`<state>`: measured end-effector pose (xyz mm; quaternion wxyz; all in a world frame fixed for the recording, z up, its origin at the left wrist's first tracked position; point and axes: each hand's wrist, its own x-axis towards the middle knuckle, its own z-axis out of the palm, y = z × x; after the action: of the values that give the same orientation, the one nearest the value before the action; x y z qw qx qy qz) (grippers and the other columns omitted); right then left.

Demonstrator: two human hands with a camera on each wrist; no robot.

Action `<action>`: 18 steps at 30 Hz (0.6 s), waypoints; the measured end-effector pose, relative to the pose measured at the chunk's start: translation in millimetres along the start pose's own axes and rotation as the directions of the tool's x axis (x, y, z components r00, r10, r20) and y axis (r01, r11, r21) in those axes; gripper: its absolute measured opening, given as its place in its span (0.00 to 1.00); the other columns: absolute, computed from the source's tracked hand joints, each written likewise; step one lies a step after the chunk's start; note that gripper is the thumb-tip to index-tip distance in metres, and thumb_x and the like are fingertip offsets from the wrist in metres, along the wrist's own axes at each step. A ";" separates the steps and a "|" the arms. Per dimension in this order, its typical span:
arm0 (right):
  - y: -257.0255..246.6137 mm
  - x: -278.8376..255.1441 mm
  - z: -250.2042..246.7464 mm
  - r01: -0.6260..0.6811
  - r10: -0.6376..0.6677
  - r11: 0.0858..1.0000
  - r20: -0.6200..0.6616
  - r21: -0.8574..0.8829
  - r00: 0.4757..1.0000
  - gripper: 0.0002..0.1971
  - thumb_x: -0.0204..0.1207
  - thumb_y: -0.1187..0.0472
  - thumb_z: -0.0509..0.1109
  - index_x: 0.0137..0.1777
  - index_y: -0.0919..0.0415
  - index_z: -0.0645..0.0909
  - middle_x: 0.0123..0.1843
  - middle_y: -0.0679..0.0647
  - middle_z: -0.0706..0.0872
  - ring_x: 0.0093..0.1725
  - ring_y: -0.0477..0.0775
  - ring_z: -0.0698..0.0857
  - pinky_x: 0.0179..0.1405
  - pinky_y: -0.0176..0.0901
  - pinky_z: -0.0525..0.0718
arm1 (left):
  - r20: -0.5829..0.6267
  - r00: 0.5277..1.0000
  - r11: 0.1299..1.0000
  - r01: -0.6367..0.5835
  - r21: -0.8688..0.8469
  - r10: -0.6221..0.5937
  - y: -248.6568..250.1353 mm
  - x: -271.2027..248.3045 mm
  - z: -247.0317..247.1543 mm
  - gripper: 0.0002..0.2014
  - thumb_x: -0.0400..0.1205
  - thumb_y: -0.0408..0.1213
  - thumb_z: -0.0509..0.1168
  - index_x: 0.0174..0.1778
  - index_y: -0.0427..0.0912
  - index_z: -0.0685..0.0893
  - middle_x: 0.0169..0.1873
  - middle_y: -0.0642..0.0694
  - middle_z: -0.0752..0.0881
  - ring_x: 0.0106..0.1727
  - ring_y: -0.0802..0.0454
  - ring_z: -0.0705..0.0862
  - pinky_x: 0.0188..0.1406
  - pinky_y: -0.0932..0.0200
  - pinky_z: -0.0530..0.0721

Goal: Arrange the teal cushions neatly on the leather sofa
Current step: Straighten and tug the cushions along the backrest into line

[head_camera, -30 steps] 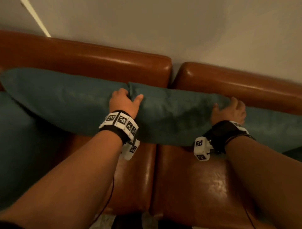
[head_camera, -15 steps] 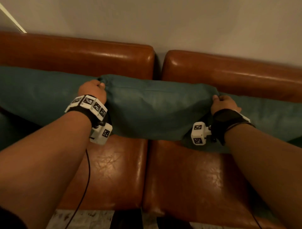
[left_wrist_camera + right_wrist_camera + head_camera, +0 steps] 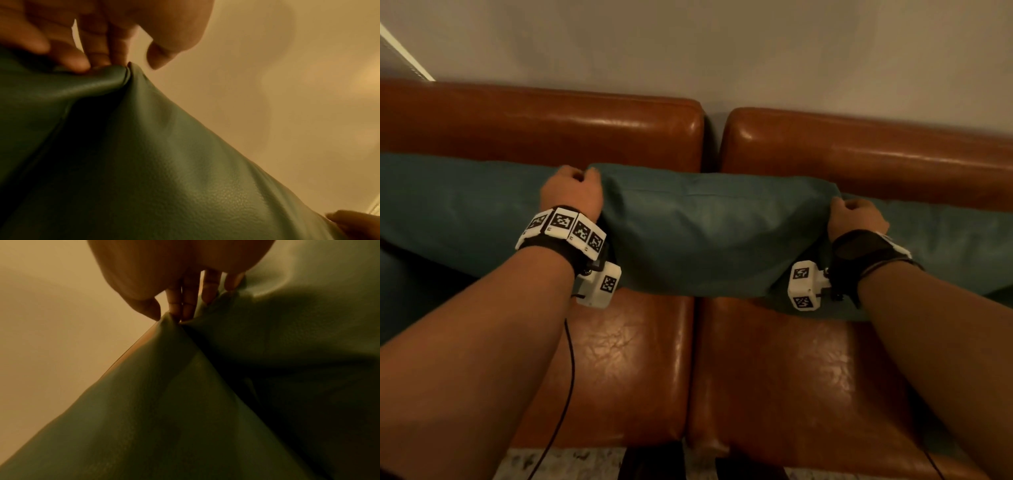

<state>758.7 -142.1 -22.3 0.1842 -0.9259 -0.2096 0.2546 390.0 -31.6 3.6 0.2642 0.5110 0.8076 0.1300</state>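
Three teal cushions stand in a row along the backrest of the leather sofa (image 3: pixel 619 359), so most of the arranging looks done. Farthest left, the left cushion (image 3: pixel 458 212) leans against the backrest, its outer end running out of the head view. Next, the left hand (image 3: pixel 571 195) has its grip pinched on the upper left corner of the middle cushion (image 3: pixel 705 233); the left wrist view shows the fingertips (image 3: pixel 82 63) gathering the corner seam into a peak. The middle cushion itself sits upright on its lower edge, spanning the gap between the two seat sections and touching its neighbours on both sides. At its upper right corner the right hand (image 3: pixel 856 219) pinches likewise, thumb and fingertips (image 3: pixel 185 311) closed on the seam. Beyond it the right cushion (image 3: pixel 948 246) leans against the backrest and passes out of view.

My judgement: the step in hand is squaring the middle cushion, pulling its corners out so it stands even. What is left seems small: release both corners and check that the three tops line up. The far ends of the row cannot be judged.
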 end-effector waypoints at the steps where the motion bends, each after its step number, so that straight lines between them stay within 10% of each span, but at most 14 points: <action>1: -1.3 1.4 1.2 -0.002 0.002 1.000 0.010 -0.006 1.000 0.27 0.76 0.35 0.56 0.65 0.51 0.80 0.66 0.61 0.83 0.70 0.69 0.76 0.70 0.66 0.74 | 0.001 1.000 1.000 -0.021 -0.009 0.021 0.1 -1.7 1.4 0.22 0.85 0.51 0.56 0.65 0.39 0.81 0.63 0.36 0.84 0.64 0.36 0.81 0.57 0.47 0.77; 18: 3.3 19.3 -1.6 -0.024 0.018 0.995 0.056 0.097 0.998 0.23 0.78 0.44 0.66 0.70 0.53 0.79 0.70 0.58 0.82 0.68 0.64 0.80 0.70 0.56 0.77 | -0.071 0.997 0.999 0.006 -0.046 -0.009 -4.1 1.5 -6.0 0.22 0.79 0.51 0.69 0.63 0.39 0.85 0.64 0.40 0.86 0.66 0.41 0.83 0.68 0.51 0.76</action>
<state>775.7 -136.0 -30.1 0.2208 -0.9105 -0.1921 0.2920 383.0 -31.8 6.1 0.2473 0.4968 0.8153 0.1656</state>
